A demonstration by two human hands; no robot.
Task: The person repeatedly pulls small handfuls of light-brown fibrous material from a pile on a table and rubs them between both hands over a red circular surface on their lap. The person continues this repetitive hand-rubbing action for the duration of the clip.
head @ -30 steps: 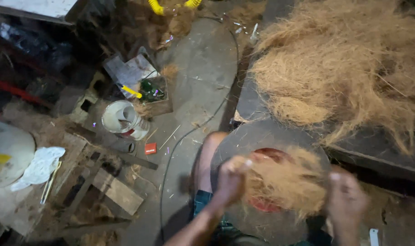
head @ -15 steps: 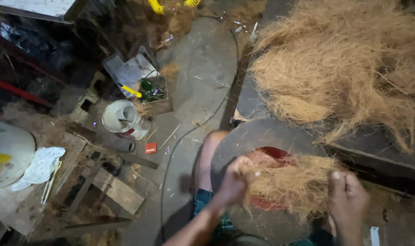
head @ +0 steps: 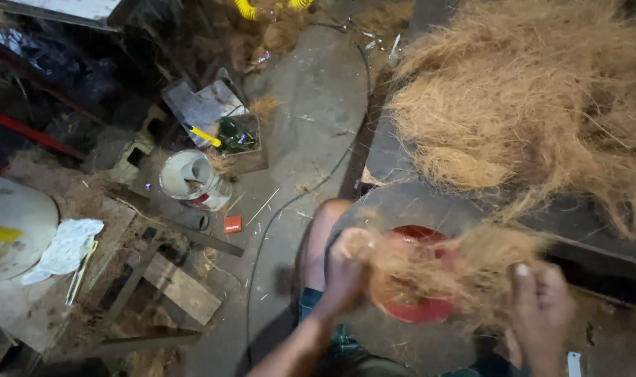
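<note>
My left hand [head: 346, 269] and my right hand [head: 539, 300] both grip a tuft of brown coconut fibre [head: 464, 269], stretched between them. The tuft hangs over a red bowl [head: 412, 304] that sits on a round grey slab [head: 416, 202] in front of me. A large heap of the same fibre [head: 534, 98] lies on the raised surface at the upper right. My bare knee [head: 321, 230] shows just left of the left hand.
On the concrete floor to the left are a white tin can [head: 192, 180], a small red box [head: 232, 223], a black cable [head: 283, 209], wooden planks [head: 182, 286], a white cloth [head: 67, 248] and a box of tools [head: 227, 132].
My hands have drawn further apart, pulling the fibre tuft out wider over the red bowl. The right hand has shifted slightly to the right.
</note>
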